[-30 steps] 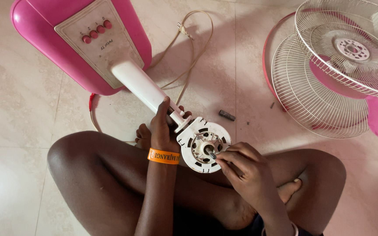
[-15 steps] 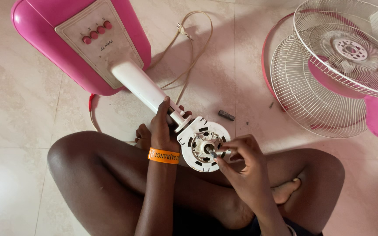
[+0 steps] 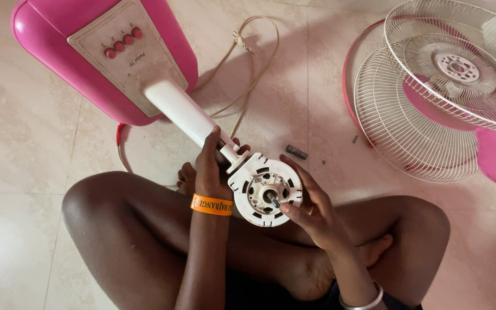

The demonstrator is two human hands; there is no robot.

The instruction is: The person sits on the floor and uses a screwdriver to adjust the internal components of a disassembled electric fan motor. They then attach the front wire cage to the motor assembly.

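Two bare hands work on a stripped fan motor housing, white and round, with its shaft pointing up at the camera. Person sits cross-legged on a pale tiled floor; housing rests over the lap, between the knees.

Left hand: grip closed around the neck where the white stand tube meets the housing, thumb up along the tube. Orange wristband just below it.

Right hand: grip narrow, fingers curled against the right rim of the housing, thumb and forefinger tip close to the centre shaft. Whether anything small is pinched there, cannot tell. Metal bangle at the wrist.

Step in hand, as judged: steadying the motor head while the right fingers work at or near the shaft. Next move likely calls for a firm hold at the neck and fine fingertip work at the centre, with no tilt of the housing.

Away from the grips: pink fan base with four red buttons lies up and left of the left hand, joined by the tube. Power cord loops beyond the tube. Small dark cylindrical part lies on the floor just beyond the right hand. Wire fan guards and pink blade sit well apart, up and right.

Room: open floor right of the right hand up to the guards; knees hem both sides below.
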